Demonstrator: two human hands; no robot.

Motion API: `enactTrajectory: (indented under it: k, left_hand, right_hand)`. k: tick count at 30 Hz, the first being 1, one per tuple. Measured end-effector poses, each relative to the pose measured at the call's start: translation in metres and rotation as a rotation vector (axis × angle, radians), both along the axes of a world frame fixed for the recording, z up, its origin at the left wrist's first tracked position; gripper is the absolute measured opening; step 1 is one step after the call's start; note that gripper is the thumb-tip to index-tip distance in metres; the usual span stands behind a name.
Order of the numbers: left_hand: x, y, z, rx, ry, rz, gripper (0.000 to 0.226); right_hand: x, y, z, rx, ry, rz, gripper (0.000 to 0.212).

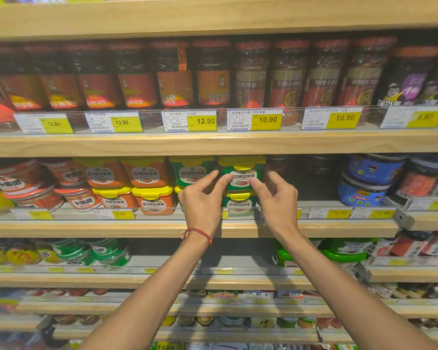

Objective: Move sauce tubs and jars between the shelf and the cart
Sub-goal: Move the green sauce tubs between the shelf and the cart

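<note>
A green sauce tub with a yellow lid (242, 170) stands on top of another green tub (239, 204) on the middle shelf (86, 227). My left hand (202, 200) holds the upper tub's left side, thumb on its front label and fingers reaching along its side. My right hand (276, 198) holds its right side, thumb on the label. Another green tub (191, 171) stands just left of it, and orange tubs with yellow lids (147, 173) stand further left. The cart is out of view.
Tall red-lidded jars (213, 74) fill the shelf above, behind yellow price tags (266, 120). Blue tubs (369, 180) stand at the right of the middle shelf, with a dark gap (311, 178) between them and my hands. Lower shelves hold green tubs (106, 251) and packets.
</note>
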State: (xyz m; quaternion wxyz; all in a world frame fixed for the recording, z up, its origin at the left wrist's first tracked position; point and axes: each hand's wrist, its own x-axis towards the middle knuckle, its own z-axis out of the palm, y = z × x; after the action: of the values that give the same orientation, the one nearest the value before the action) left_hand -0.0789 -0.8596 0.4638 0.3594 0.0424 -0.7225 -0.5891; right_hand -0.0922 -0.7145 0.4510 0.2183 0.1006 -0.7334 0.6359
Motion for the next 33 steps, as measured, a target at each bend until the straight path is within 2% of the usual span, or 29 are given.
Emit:
enactTrajectory:
  k: [7, 11, 15, 18, 21, 24, 30, 33]
  left_hand:
    - [-0.008, -0.002, 0.002, 0.036, -0.025, 0.054, 0.034]
    - [-0.01, 0.001, 0.001, 0.015, -0.018, 0.083, 0.025]
    - [-0.009, 0.008, -0.003, 0.042, -0.036, 0.109, 0.024]
    - [-0.003, 0.012, -0.009, 0.071, -0.051, 0.082, 0.025]
    - [0.013, 0.014, -0.021, 0.035, -0.061, 0.069, 0.022]
    - [0.029, 0.013, -0.034, -0.113, -0.007, 0.086, 0.018]
    - [0.057, 0.016, -0.048, -0.624, 0.033, -0.044, 0.02]
    - [0.067, 0.017, -0.054, -0.866, -0.009, -0.097, 0.029]
  right_hand:
    - [-0.005, -0.004, -0.001, 0.035, -0.016, -0.077, 0.034]
    - [-0.013, -0.003, -0.007, 0.046, -0.045, -0.079, 0.029]
    - [-0.014, 0.001, -0.008, 0.091, -0.076, -0.092, 0.033]
    - [-0.007, 0.007, -0.009, 0.149, -0.058, -0.076, 0.022]
    - [0.012, 0.016, -0.009, 0.225, -0.029, -0.078, 0.031]
    - [0.03, 0.027, -0.014, 0.38, 0.024, -0.126, 0.031]
    - [0.079, 0.048, -0.021, 0.733, 0.022, -0.255, 0.029]
    - [0.106, 0.059, -0.027, 0.877, -0.006, -0.354, 0.034]
